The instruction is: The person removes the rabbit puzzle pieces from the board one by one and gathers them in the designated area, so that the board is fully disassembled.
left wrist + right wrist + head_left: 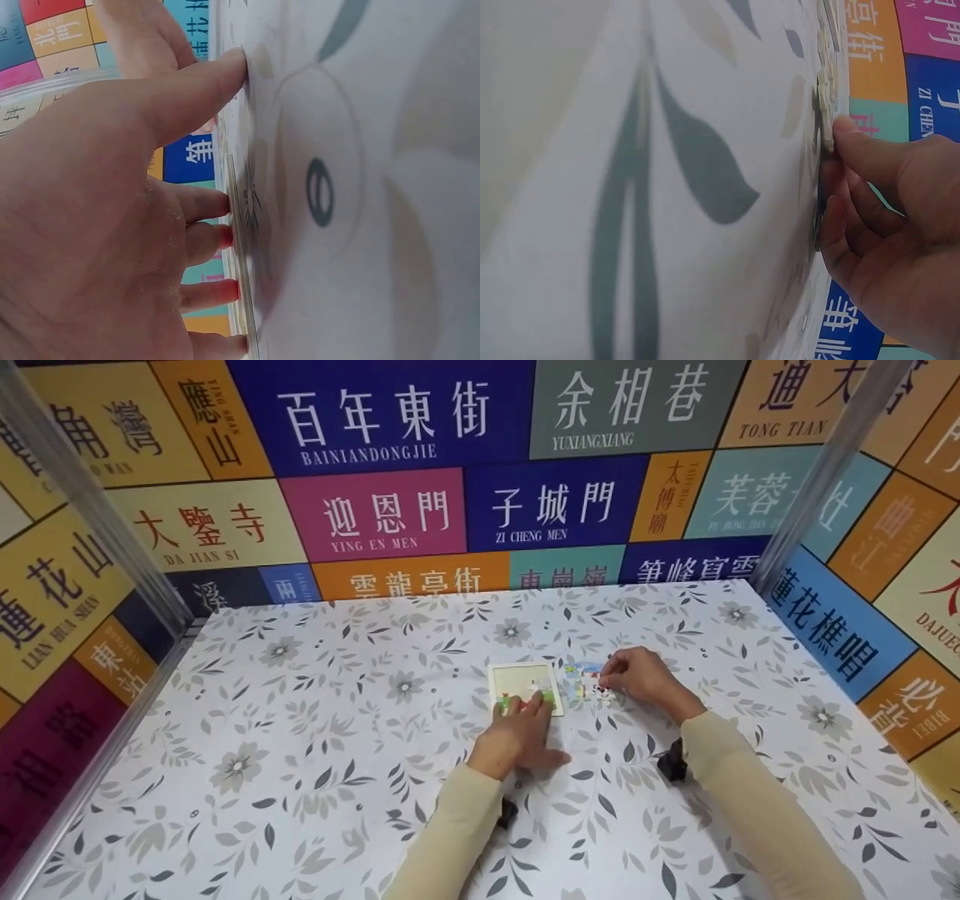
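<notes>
A small square puzzle board with a pale frame lies on the table. Its upper part is bare, and colourful pieces fill some of its lower part. My left hand rests its straight fingertips on that lower part; in the left wrist view the fingers press the board's edge from above, with the thumb on the cloth. Beside the board lies a cluster of loose jigsaw pieces. At the cluster's right edge my right hand pinches a jigsaw piece between thumb and fingertips; the fingers partly hide it.
A white cloth with grey leaves and flowers covers the table. Panels with coloured street-name signs stand behind and at both sides, with clear corner posts. A dark wrist strap shows under the right sleeve.
</notes>
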`<move>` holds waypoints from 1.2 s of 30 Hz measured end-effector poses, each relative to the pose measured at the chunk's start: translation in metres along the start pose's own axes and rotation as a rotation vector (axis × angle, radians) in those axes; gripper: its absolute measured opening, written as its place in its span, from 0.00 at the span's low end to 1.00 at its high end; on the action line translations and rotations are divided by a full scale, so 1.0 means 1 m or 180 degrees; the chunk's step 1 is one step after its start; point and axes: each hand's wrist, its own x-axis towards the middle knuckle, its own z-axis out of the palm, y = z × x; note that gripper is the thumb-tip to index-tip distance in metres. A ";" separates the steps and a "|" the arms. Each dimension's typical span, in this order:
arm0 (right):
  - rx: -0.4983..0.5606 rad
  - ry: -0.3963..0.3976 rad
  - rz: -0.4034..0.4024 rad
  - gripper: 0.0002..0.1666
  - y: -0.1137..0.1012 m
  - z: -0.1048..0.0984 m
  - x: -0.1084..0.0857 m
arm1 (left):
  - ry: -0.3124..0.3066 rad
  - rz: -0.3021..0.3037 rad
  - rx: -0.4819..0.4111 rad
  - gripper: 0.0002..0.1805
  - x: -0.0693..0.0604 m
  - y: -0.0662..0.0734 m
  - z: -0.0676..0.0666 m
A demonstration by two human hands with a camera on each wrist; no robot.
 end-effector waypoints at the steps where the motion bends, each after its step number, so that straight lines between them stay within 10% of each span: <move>1: 0.0023 -0.0002 0.0016 0.06 -0.001 0.001 0.000 | -0.0029 0.0010 -0.0008 0.51 -0.001 -0.001 0.000; 15: 0.0356 -0.0180 -0.0183 0.12 -0.039 0.019 0.010 | -0.0314 0.0159 -0.0219 0.47 -0.006 -0.011 -0.012; 36: -0.0230 -0.0495 -0.0304 0.13 -0.061 0.042 0.026 | -0.0316 0.0160 -0.0231 0.38 -0.008 -0.013 -0.013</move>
